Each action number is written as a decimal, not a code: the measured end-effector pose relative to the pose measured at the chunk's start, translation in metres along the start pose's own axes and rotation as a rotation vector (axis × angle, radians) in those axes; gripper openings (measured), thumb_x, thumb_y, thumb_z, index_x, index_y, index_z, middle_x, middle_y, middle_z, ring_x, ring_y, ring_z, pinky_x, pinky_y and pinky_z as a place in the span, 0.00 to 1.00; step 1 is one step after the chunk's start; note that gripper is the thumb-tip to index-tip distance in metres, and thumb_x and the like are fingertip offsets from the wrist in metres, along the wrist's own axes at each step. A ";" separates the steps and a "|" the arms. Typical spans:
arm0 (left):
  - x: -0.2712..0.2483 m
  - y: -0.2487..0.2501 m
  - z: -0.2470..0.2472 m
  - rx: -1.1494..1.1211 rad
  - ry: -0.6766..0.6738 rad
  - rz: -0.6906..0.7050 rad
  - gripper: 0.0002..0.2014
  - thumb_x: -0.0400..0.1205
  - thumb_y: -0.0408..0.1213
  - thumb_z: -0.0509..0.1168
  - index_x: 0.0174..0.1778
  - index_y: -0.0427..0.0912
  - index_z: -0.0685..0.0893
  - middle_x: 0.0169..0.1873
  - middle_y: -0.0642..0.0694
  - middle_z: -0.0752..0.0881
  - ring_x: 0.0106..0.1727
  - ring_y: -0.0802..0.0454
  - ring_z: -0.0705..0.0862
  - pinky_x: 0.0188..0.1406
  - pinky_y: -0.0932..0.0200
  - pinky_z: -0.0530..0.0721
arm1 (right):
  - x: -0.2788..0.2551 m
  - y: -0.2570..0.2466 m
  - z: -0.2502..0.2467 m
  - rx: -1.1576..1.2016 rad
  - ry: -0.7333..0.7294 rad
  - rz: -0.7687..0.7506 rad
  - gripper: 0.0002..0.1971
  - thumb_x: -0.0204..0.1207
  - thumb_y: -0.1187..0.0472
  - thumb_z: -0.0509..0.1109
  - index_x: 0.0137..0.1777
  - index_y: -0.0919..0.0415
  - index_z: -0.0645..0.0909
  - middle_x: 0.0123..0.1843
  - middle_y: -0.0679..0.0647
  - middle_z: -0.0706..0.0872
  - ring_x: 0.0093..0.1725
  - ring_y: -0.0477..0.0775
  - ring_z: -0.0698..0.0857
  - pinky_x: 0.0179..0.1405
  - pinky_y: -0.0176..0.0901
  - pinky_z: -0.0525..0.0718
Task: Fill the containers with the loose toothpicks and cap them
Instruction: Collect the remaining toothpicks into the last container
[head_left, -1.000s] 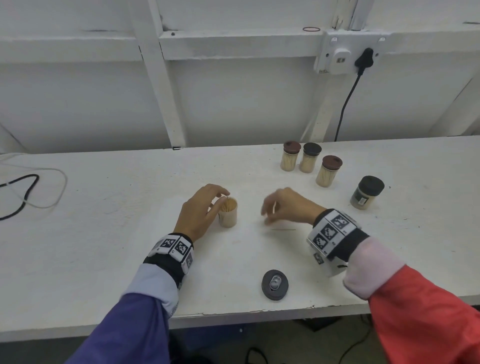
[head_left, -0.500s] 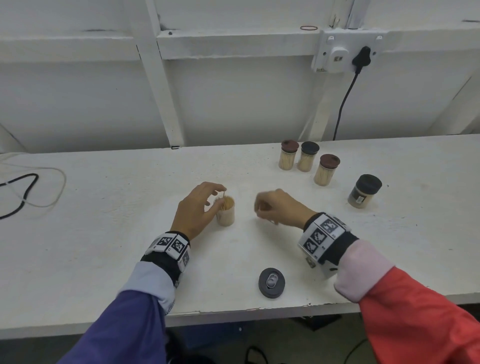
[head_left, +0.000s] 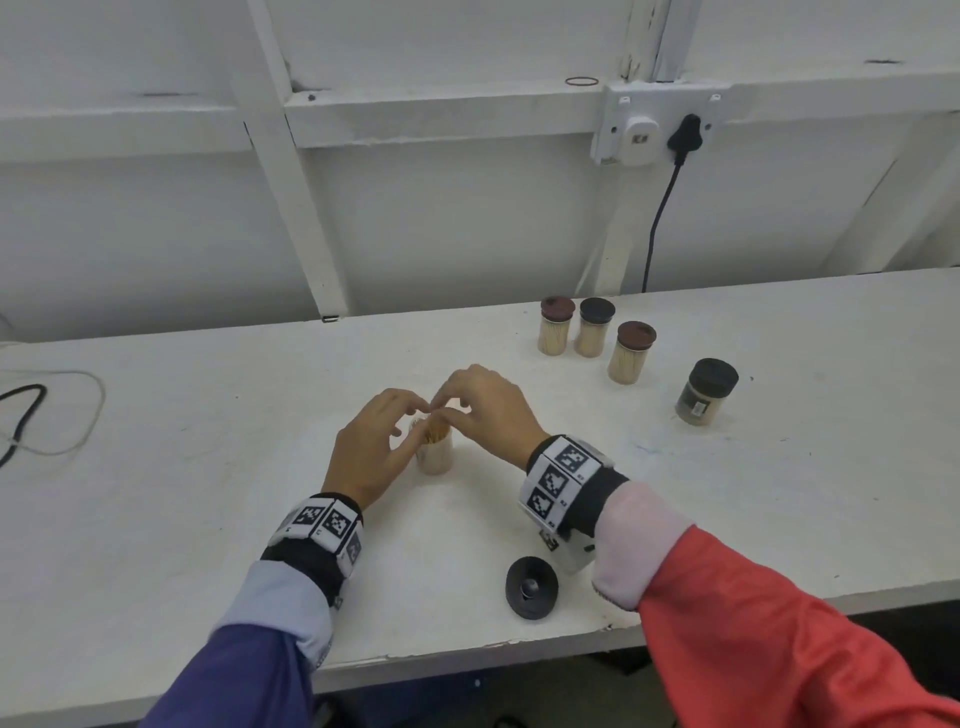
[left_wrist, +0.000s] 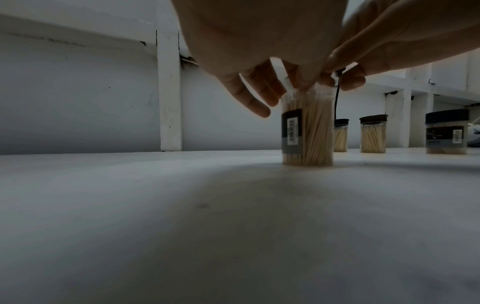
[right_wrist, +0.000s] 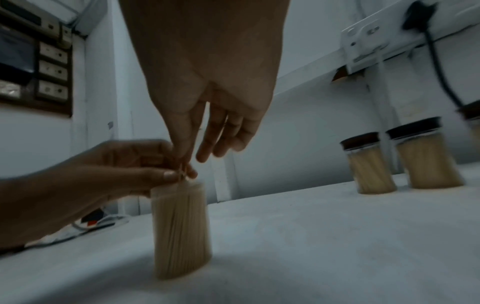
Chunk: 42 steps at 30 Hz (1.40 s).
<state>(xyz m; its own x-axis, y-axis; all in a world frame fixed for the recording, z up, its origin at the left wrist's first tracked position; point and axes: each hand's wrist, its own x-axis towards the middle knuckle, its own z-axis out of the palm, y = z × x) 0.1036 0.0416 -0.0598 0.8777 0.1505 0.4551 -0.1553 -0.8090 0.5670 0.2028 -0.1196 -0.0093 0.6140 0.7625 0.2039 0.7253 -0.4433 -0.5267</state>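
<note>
An open clear container (head_left: 435, 457), packed with upright toothpicks, stands on the white table (head_left: 208, 467). My left hand (head_left: 413, 426) curls round its rim from the left, thumb and forefinger at the mouth. From the right, my right hand (head_left: 451, 410) reaches over the mouth. In the right wrist view its thumb and forefinger (right_wrist: 185, 171) pinch a thin toothpick just above the container (right_wrist: 182, 226), touching the left thumb. The left wrist view shows the barcode label on the container (left_wrist: 307, 133). The black cap (head_left: 531, 587) lies near the front edge.
Three capped toothpick containers (head_left: 595, 327) stand in a group at the back right, and a wider black-lidded jar (head_left: 706, 392) stands right of them. A black cable (head_left: 21, 421) lies at the far left. A plug and cord hang from a wall socket (head_left: 652, 130).
My right hand picked a loose toothpick off the table and moved left to the container's mouth. My left hand stayed at the container.
</note>
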 end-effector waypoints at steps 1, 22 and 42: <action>0.000 0.000 0.000 0.002 -0.001 0.003 0.12 0.82 0.53 0.59 0.53 0.54 0.83 0.51 0.62 0.81 0.53 0.61 0.81 0.43 0.61 0.85 | -0.001 0.002 -0.002 0.009 -0.034 -0.023 0.08 0.81 0.54 0.69 0.53 0.52 0.89 0.52 0.46 0.87 0.47 0.42 0.74 0.45 0.45 0.76; 0.001 -0.005 0.003 -0.038 -0.007 -0.007 0.14 0.81 0.53 0.61 0.49 0.51 0.87 0.53 0.63 0.81 0.50 0.61 0.82 0.43 0.66 0.83 | -0.116 0.130 -0.097 -0.027 -0.633 0.467 0.14 0.57 0.74 0.82 0.34 0.53 0.89 0.32 0.48 0.88 0.35 0.45 0.85 0.38 0.36 0.85; -0.001 0.003 0.001 -0.028 -0.007 -0.009 0.10 0.79 0.53 0.63 0.43 0.53 0.86 0.59 0.65 0.78 0.53 0.60 0.82 0.42 0.48 0.86 | -0.077 0.086 -0.079 -0.057 -0.542 0.228 0.07 0.69 0.65 0.75 0.35 0.52 0.83 0.38 0.46 0.86 0.39 0.47 0.83 0.38 0.39 0.81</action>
<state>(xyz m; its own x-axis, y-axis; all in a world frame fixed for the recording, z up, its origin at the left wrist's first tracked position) 0.1028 0.0383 -0.0591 0.8824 0.1532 0.4449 -0.1602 -0.7911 0.5903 0.2423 -0.2542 -0.0049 0.5204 0.7705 -0.3681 0.6186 -0.6374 -0.4595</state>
